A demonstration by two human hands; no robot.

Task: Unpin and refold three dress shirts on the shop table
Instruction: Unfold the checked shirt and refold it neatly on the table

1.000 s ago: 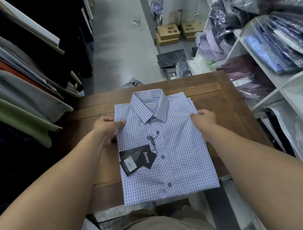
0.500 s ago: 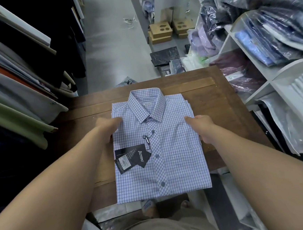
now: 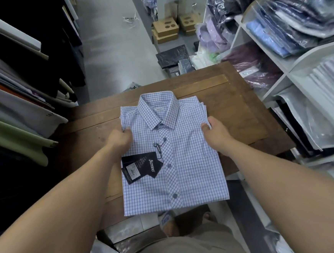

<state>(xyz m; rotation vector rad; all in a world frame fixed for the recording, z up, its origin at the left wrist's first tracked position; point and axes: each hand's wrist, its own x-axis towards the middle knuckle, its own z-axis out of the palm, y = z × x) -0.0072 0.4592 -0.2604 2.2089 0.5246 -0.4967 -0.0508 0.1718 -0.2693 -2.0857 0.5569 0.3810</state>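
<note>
We have the shirt lying face up along the middle of the table, with its collar toward the far edge and its hem hanging just past the near edge. Our left hand grips the left fold below the shoulder, fingers curled over the cloth edge. Our right hand does the same on the right fold, fingers and thumb clamped on a bunch of layered fabric. Holding both sides level keeps the packet square. We judge it lets us either lift it whole or open the side folds evenly to hunt for pins; none show from here.

The cloth looks thin and crisp, a woven check of blue lines on white, pressed into a neat rectangle. The collar stands stiff and shaped. The placket runs straight down the middle with round blue-grey buttons, and a patch pocket sits by the right fold. At the right shoulder the folded layers show as stepped edges. A black card tag hangs on a dark cord from the placket and lies flat on the left half, just beside our left wrist. The table is dark brown wood with a framed panel and a worn, matte grain. Beyond its right edge, white shelves hold shirts in glossy clear bags.
</note>
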